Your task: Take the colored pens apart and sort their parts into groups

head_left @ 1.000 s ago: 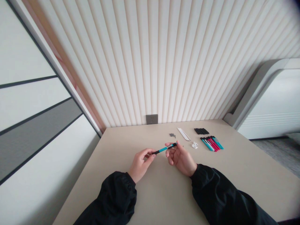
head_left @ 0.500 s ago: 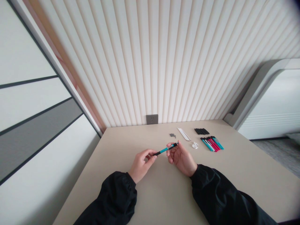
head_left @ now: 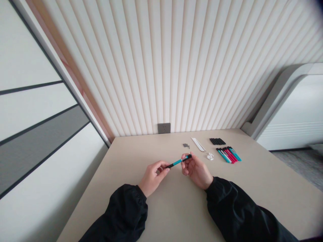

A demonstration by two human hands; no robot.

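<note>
A teal and black pen (head_left: 177,162) is held slanting between my two hands above the table, its right end higher. My left hand (head_left: 153,176) pinches the black lower-left end between thumb and fingers. At the upper-right end, my right hand (head_left: 199,172) has its fingers curled about the pen, with the thumb at the black tip. The very end of the pen there is covered by the thumb. Behind my right hand lie thin white sticks (head_left: 198,144) and a small heap of white pieces (head_left: 210,156).
Several small grey pieces (head_left: 186,145) lie near the back of the beige table (head_left: 174,215). A row of black tubes (head_left: 217,141) sits behind several teal, white and red pen barrels (head_left: 228,155) at the right. A socket (head_left: 164,128) is on the ribbed wall.
My right thumb has come onto the pen's end, where a small grey button showed before. My right fingers have shifted slightly right; my left hand has barely moved.
</note>
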